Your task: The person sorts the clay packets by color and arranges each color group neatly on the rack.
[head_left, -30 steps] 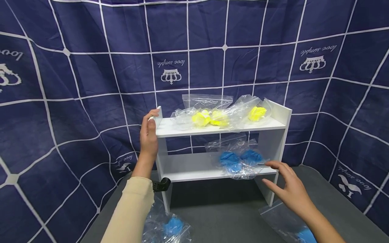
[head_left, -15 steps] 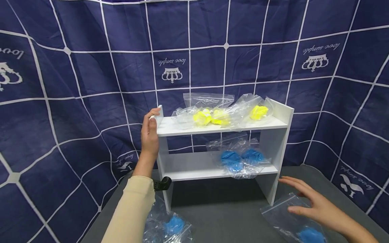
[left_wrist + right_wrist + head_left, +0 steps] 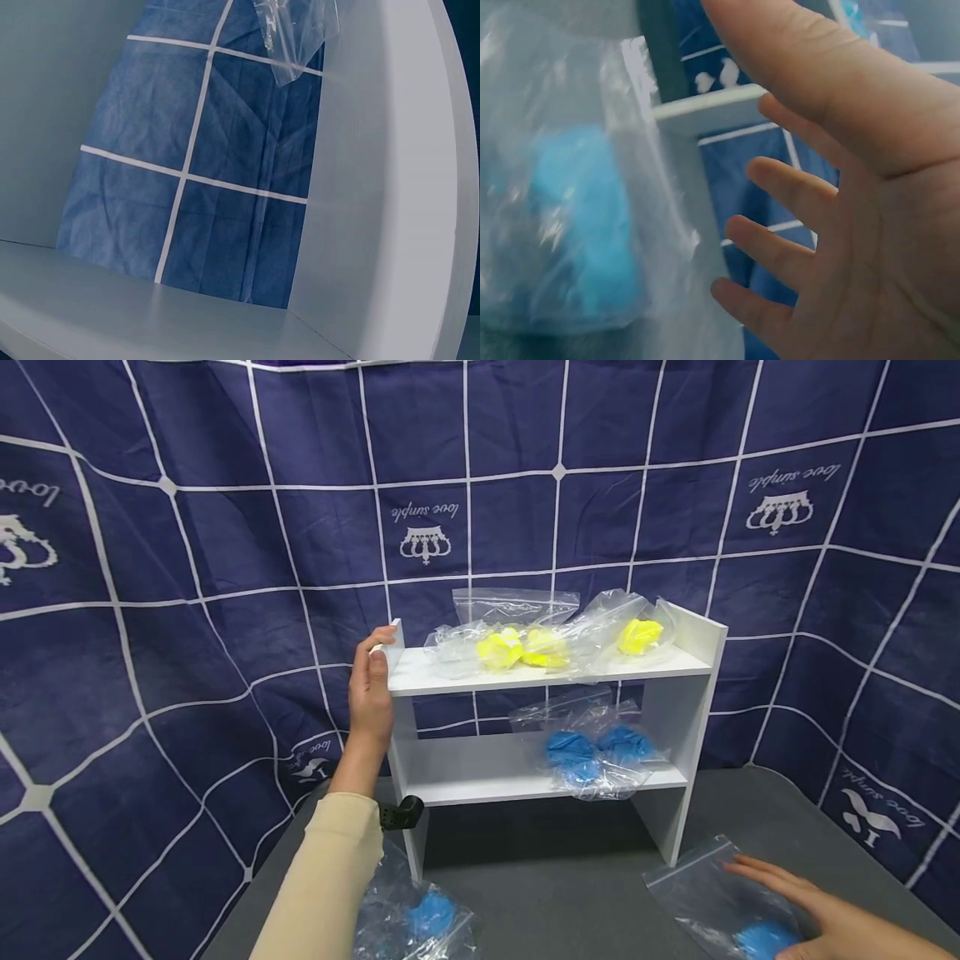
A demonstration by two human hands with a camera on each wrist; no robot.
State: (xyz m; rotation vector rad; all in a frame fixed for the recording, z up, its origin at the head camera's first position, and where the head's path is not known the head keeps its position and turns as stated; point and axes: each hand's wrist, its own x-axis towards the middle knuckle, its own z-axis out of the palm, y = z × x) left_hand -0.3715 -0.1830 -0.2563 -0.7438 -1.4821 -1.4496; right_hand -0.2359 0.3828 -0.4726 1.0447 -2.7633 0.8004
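My left hand (image 3: 371, 697) holds the upper left side panel of a white two-tier shelf (image 3: 547, 685), its fingers over the panel's edge and its thumb on the near side. At the lower right, my right hand (image 3: 832, 914) hovers with spread fingers by a clear zip bag (image 3: 693, 893) that has a blue lump (image 3: 765, 938) in it. In the right wrist view the thumb and fingers (image 3: 772, 251) stand apart from that bag (image 3: 585, 210), with nothing between them. Only the shelf's inside (image 3: 352, 187) shows in the left wrist view, without the hand.
Clear bags with yellow lumps (image 3: 500, 648) lie on the top tier. Bags with blue lumps (image 3: 570, 750) sit on the lower tier's right half. Another bagged blue lump (image 3: 432, 914) lies on the dark grey table (image 3: 555, 893) at front left. A blue checked curtain (image 3: 510, 527) hangs behind.
My right hand has moved from beside the lower tier's blue bags down and right to the zip bag on the table. The left hand keeps its hold on the shelf.
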